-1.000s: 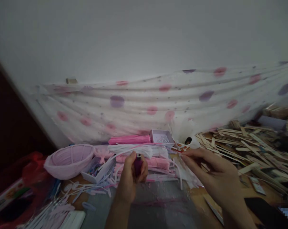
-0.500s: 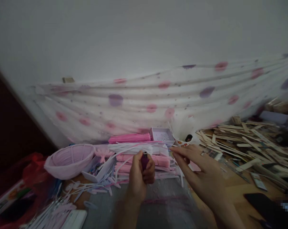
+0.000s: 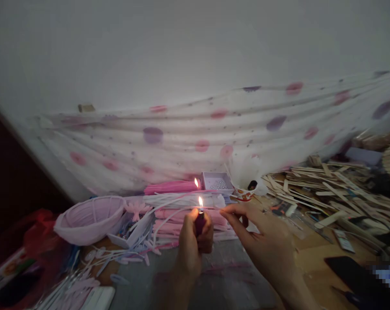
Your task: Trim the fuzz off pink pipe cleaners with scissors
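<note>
My left hand (image 3: 195,237) is wrapped round a dark purple lighter (image 3: 199,221), thumb on its top, and a flame (image 3: 200,201) stands above it. To the right, my right hand (image 3: 262,237) pinches the end of a thin pinkish strand (image 3: 211,208) between thumb and forefinger. The strand runs left toward the flame; whether it touches is too small to tell. Behind both hands lie bundles of pink pipe cleaners (image 3: 169,214) and a white bundle (image 3: 172,200).
A pale pink basket (image 3: 88,219) stands at the left. Behind the hands are a box of beads (image 3: 217,183) and a patterned cup (image 3: 243,193). Wooden sticks (image 3: 311,183) pile up at the right, with a dark phone (image 3: 346,271) nearer. A grey mat (image 3: 143,280) lies below.
The lighter now burns; it had no flame before. My right hand has moved left and slightly down, bringing the strand close to the flame. The view has shifted slightly.
</note>
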Demonstrator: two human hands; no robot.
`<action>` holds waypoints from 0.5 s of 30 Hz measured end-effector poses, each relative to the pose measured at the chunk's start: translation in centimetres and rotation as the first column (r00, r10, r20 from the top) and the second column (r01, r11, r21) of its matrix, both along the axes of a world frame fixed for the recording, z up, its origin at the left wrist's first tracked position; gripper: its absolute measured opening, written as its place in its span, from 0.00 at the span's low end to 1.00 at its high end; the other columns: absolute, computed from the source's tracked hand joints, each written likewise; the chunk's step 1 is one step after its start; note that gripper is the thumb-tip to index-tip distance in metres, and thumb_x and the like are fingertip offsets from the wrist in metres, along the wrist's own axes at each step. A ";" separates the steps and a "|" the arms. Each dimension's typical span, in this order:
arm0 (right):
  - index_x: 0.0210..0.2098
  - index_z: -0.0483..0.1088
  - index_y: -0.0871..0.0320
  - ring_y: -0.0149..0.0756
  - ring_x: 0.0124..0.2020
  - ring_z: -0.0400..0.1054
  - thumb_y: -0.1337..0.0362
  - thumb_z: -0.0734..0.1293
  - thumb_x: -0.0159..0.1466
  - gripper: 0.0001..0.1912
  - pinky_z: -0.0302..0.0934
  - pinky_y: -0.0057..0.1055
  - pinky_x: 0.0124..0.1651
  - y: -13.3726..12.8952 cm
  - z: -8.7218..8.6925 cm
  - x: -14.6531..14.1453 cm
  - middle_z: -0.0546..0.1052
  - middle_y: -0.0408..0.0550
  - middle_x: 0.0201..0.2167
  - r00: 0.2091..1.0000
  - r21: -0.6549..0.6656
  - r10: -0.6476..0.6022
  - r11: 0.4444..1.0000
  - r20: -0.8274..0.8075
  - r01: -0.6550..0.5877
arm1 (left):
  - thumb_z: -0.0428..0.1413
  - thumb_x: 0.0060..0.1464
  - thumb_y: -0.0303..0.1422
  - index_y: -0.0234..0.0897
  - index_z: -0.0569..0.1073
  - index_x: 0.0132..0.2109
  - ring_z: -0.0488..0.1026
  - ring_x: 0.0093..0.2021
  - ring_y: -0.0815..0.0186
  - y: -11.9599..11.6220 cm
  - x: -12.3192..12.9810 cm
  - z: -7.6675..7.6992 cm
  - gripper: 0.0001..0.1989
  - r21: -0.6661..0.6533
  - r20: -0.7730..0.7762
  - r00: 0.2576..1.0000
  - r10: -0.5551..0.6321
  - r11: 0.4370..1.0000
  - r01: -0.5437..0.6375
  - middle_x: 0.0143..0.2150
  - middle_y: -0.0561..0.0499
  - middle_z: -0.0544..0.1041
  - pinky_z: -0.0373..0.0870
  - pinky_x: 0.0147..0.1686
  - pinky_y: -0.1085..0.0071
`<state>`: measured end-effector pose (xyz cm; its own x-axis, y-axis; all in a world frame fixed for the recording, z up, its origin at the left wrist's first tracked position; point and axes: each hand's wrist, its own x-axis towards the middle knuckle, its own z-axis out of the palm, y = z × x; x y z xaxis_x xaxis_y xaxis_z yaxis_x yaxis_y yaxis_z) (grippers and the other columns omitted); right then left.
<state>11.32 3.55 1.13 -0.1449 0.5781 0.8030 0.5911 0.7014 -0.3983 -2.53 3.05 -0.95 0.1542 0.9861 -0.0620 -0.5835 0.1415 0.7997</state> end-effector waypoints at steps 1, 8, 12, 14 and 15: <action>0.32 0.72 0.54 0.29 0.24 0.68 0.64 0.66 0.63 0.04 0.58 0.28 0.30 0.0 0.0 -0.1 0.77 0.37 0.25 1.000 0.004 -0.003 1.000 0.007 0.003 | 0.53 0.42 0.50 0.38 0.56 0.17 0.37 0.14 0.78 0.0 0.1 0.0 0.23 0.000 -0.002 1.000 -0.002 1.000 0.002 0.13 0.62 0.45 0.37 0.13 0.78; 0.33 0.73 0.54 0.28 0.25 0.68 0.65 0.67 0.62 0.02 0.58 0.27 0.31 -0.2 -0.1 -0.2 0.78 0.38 0.27 1.000 0.025 -0.012 1.000 0.011 0.011 | 0.53 0.45 0.50 0.38 0.56 0.18 0.38 0.14 0.77 -0.6 0.4 0.1 0.23 0.013 -0.008 1.000 -0.011 1.000 0.011 0.13 0.62 0.46 0.37 0.14 0.78; 0.31 0.73 0.54 0.28 0.24 0.68 0.65 0.66 0.63 0.05 0.58 0.26 0.30 -0.2 0.0 -0.2 0.77 0.38 0.25 1.000 0.018 -0.015 1.000 0.009 0.015 | 0.52 0.45 0.51 0.38 0.57 0.18 0.38 0.14 0.78 -0.8 0.5 0.1 0.23 0.022 -0.010 1.000 -0.017 1.000 0.017 0.13 0.62 0.46 0.38 0.13 0.79; 0.31 0.73 0.54 0.28 0.24 0.68 0.65 0.66 0.63 0.04 0.58 0.27 0.29 -0.2 0.1 -0.2 0.77 0.39 0.25 1.000 0.011 -0.020 1.000 0.013 0.020 | 0.53 0.45 0.51 0.38 0.57 0.18 0.38 0.14 0.78 -0.8 0.2 0.3 0.23 0.028 -0.006 1.000 -0.007 1.000 0.007 0.13 0.62 0.46 0.39 0.13 0.79; 0.32 0.73 0.54 0.28 0.24 0.67 0.65 0.66 0.63 0.04 0.58 0.27 0.29 -0.2 0.1 -0.1 0.77 0.39 0.26 1.000 0.013 -0.023 1.000 0.013 0.023 | 0.53 0.45 0.51 0.38 0.56 0.18 0.38 0.14 0.78 -0.7 -0.1 0.4 0.23 0.033 -0.002 1.000 0.000 0.999 0.000 0.13 0.62 0.46 0.39 0.13 0.79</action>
<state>11.18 3.33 1.18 -0.1420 0.5713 0.8084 0.6123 0.6923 -0.3818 -2.61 2.34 -0.58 0.1538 0.9877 -0.0298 -0.5817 0.1149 0.8052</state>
